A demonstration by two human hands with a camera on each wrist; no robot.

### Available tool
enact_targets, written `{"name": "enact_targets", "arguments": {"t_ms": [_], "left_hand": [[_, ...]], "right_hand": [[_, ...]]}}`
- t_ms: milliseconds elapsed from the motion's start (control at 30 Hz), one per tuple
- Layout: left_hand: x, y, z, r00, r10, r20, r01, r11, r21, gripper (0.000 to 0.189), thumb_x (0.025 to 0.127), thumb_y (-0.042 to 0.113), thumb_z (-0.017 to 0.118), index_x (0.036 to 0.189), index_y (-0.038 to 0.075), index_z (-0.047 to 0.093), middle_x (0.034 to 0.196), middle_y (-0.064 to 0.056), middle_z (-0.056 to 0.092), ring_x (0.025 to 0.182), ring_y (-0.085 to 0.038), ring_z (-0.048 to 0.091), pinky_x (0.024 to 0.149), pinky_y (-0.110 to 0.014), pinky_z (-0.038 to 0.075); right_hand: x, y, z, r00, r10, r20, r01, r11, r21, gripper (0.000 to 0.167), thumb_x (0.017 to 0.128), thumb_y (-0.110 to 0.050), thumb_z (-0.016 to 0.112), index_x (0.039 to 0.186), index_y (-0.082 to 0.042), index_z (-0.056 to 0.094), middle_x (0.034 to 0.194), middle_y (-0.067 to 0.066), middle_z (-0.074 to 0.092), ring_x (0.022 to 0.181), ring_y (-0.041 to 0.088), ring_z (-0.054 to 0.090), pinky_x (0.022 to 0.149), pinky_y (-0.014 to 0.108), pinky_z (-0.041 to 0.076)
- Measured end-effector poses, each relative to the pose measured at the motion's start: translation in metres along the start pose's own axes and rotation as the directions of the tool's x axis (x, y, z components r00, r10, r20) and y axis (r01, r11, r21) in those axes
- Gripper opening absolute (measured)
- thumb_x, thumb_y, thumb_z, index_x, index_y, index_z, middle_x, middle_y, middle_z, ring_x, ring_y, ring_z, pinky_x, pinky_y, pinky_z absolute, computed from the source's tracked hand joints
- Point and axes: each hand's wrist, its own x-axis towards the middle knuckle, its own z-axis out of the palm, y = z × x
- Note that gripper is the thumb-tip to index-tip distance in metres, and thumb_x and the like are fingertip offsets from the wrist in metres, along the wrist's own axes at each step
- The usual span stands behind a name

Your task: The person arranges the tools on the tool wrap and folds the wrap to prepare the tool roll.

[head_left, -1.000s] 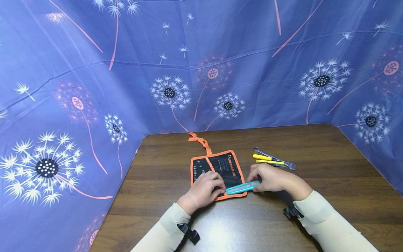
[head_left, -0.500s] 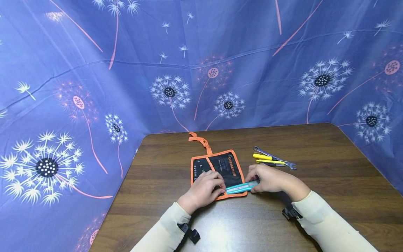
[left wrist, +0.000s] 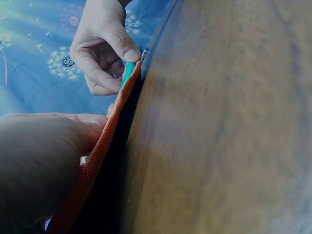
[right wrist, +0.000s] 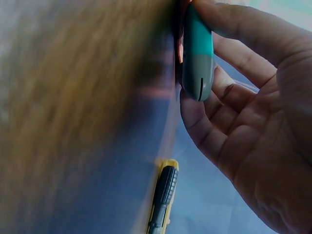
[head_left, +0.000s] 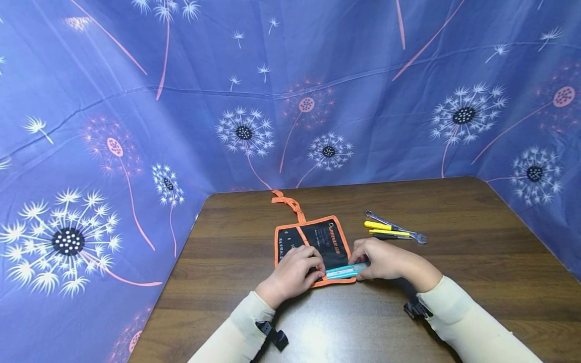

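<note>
Step in hand, as judged: sliding the teal tool (head_left: 347,271) into the near edge of the black pouch (head_left: 317,247) with orange trim, which lies flat on the table (head_left: 454,282).

Right hand (head_left: 386,259) pinches the tool's outer end between thumb and curled fingers; the wrist view shows the thumb along the teal handle (right wrist: 197,53). Left hand (head_left: 295,272) rests on the pouch, fingers curled over its near left part, apparently holding the fabric down; whether it grips the edge, cannot tell.

To do it well: keep the tool low and level with the pocket mouth, keep the left hand pinning the cloth so it does not bunch, push slowly along the tool's own length.

Surface: dark wood-grain table. Well right of the pouch lie a wrench (head_left: 397,229) and a yellow-handled screwdriver (head_left: 383,227), touching or nearly so.

Room: blue cloth (head_left: 136,101) with dandelion print hangs behind and beside the table.
</note>
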Motion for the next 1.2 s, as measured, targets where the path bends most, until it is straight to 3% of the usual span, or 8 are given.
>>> {"name": "enact_targets", "arguments": {"t_ms": [467,733,900,1200], "left_hand": [[-0.001,0.000,0.000,1.000,0.010,-0.009,-0.010,1.000,-0.003,0.008,0.098,0.031,0.077,0.092,0.030,0.072,0.103,0.017,0.057,0.102,-0.005,0.057,0.079,-0.029,0.045],[-0.001,-0.002,0.002,1.000,0.000,-0.002,0.000,1.000,-0.012,0.009,0.098,0.029,0.076,0.092,0.031,0.070,0.104,0.018,0.056,0.102,-0.004,0.056,0.079,-0.029,0.044],[-0.001,-0.002,0.002,1.000,0.005,-0.009,-0.005,1.000,-0.011,0.010,0.099,0.028,0.076,0.092,0.031,0.069,0.104,0.017,0.056,0.101,-0.004,0.055,0.079,-0.028,0.042],[-0.001,-0.003,0.002,1.000,0.010,-0.022,-0.010,1.000,-0.014,0.010,0.098,0.026,0.076,0.092,0.030,0.070,0.104,0.017,0.057,0.104,-0.005,0.057,0.080,-0.029,0.044]], "right_hand": [[0.004,-0.002,0.006,1.000,0.030,0.000,-0.030,1.000,0.008,0.030,0.078,-0.022,0.095,0.104,-0.020,0.081,0.093,-0.009,0.061,0.083,0.010,0.059,0.071,0.029,0.050],[-0.003,0.003,-0.004,1.000,0.005,-0.006,-0.005,1.000,0.026,0.031,0.078,-0.020,0.094,0.105,-0.017,0.078,0.096,-0.003,0.064,0.085,0.015,0.062,0.074,0.031,0.054],[-0.007,0.007,-0.013,0.999,0.035,0.012,-0.035,0.999,0.022,0.030,0.080,-0.021,0.093,0.105,-0.020,0.078,0.096,-0.004,0.064,0.087,0.015,0.062,0.076,0.032,0.054],[-0.012,0.011,-0.017,0.995,0.089,0.053,-0.093,0.992,0.084,0.026,0.079,-0.014,0.093,0.098,-0.018,0.077,0.088,-0.003,0.063,0.078,0.013,0.061,0.067,0.027,0.052]]}}
